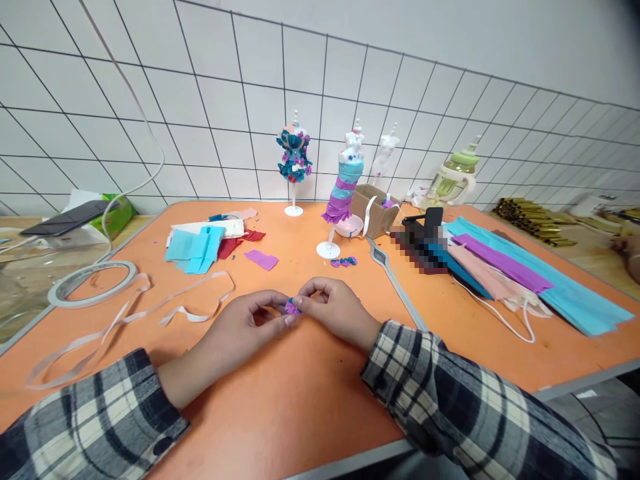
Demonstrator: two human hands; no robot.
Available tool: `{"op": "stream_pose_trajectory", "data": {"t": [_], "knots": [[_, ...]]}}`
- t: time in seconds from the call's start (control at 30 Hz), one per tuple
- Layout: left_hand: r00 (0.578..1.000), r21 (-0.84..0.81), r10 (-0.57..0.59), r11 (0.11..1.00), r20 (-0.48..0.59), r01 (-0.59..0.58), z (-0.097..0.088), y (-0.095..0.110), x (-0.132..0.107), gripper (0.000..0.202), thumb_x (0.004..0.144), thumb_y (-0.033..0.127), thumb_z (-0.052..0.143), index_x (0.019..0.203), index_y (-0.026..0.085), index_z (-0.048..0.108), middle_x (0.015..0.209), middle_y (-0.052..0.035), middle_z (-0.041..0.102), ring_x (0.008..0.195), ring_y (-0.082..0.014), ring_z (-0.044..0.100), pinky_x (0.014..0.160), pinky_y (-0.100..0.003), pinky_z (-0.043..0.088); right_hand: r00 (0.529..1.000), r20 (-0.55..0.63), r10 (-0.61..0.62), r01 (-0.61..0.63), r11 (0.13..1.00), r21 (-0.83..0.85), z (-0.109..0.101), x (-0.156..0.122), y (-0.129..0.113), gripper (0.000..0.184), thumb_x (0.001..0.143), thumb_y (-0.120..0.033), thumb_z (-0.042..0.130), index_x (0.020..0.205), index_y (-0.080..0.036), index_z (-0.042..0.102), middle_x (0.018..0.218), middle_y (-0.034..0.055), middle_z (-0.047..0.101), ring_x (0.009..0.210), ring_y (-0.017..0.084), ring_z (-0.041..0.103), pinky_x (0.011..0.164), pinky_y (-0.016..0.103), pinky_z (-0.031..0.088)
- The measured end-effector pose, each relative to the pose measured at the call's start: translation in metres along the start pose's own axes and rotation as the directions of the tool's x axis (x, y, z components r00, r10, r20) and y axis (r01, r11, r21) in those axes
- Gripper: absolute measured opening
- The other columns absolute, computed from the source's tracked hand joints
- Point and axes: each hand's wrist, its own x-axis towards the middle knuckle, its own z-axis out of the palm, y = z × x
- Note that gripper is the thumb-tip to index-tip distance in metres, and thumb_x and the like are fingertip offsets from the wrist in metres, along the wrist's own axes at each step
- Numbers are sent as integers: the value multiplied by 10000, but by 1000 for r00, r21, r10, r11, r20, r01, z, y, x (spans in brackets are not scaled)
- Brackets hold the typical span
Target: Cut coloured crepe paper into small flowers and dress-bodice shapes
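Between my fingertips, over the front middle of the orange table (240, 413), is a small purple and teal paper flower (293, 307). My left hand (245, 323) pinches it from the left, thumb and forefinger at its edge. From the right my right hand (335, 310) grips its upper side, with the thumb over part of it. Beyond my hands lie several similar purple and teal paper flowers (344, 262) in a short row. A small dress form (343, 190) wrapped in blue and purple crepe paper stands behind them. Another dress form (294, 157) carries teal and purple paper flowers.
Left are blue paper pieces (196, 248), a purple strip (261, 259), a tape roll (93, 283) and loose curled tape (125, 327). A cardboard box (377, 210), pink bowl (349, 227) and bottle (453, 177) stand at the back. Scissors or tweezers-like grey metal (395, 283) and paper strips (540, 273) lie right.
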Motion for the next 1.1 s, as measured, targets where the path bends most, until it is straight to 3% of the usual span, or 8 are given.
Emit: {"op": "stream_pose_trajectory", "data": {"t": [0.2, 0.37, 0.43, 0.6, 0.7, 0.87, 1.03, 1.1], "knots": [[998, -23, -45, 999, -41, 44, -2, 1, 2, 275, 784, 468, 658, 801, 206, 740, 789, -33, 759, 746, -213, 668, 683, -296, 507, 1000, 2, -13, 12, 999, 30, 1, -2, 1, 167, 806, -329, 672, 810, -163, 652, 707, -35, 583, 616, 90, 447, 593, 234, 342], [999, 39, -38, 998, -27, 39, -1, -1, 3, 296, 795, 486, 639, 796, 209, 745, 797, -37, 769, 748, -222, 674, 682, -306, 509, 991, -54, -120, 111, 984, -140, -1, -3, -1, 119, 758, -275, 699, 827, -179, 688, 695, -42, 529, 629, 94, 433, 592, 238, 328], [1000, 47, -22, 999, -15, 23, -1, -3, 2, 289, 802, 478, 637, 809, 212, 747, 817, -38, 775, 765, -225, 681, 701, -311, 516, 993, -61, -104, 92, 980, -179, 0, -3, -2, 79, 743, -248, 700, 772, -177, 678, 653, -47, 492, 615, 95, 423, 577, 240, 312], [998, 89, 2, 996, -59, 4, -1, -3, 0, 246, 788, 444, 646, 811, 220, 747, 853, -42, 787, 803, -234, 703, 751, -327, 534, 1000, 22, -18, 20, 997, -71, 1, -3, 1, 95, 793, -269, 634, 801, -176, 647, 617, -57, 479, 566, 89, 410, 548, 236, 305], [997, 152, 41, 988, -62, -31, -1, 1, -1, 250, 799, 438, 622, 793, 223, 748, 840, -41, 785, 785, -231, 704, 734, -323, 533, 994, 6, -112, 112, 985, -128, 0, -3, 2, 110, 775, -275, 665, 836, -184, 673, 699, -44, 536, 618, 94, 444, 594, 237, 346], [995, 205, 89, 976, -49, -77, -2, 5, -1, 254, 823, 437, 604, 799, 229, 749, 835, -30, 782, 775, -219, 700, 723, -307, 522, 963, -22, -267, 251, 927, -277, -1, -5, 1, 25, 754, -207, 682, 763, -184, 681, 684, -38, 502, 649, 101, 459, 613, 240, 348], [995, 238, 83, 969, -49, -69, -1, 3, -1, 253, 843, 436, 594, 802, 231, 737, 851, -34, 782, 794, -227, 701, 733, -319, 524, 978, -15, -206, 197, 955, -222, -3, -5, -1, 99, 772, -250, 677, 848, -187, 662, 766, -29, 568, 627, 93, 462, 612, 239, 360], [988, 307, 141, 945, -66, -115, -5, 0, 0, 240, 863, 418, 583, 831, 236, 736, 886, -40, 783, 818, -228, 700, 756, -330, 524, 985, -42, -167, 158, 973, -167, -5, -4, -1, 161, 811, -319, 652, 905, -188, 647, 815, -19, 595, 646, 98, 473, 621, 242, 367]]}}
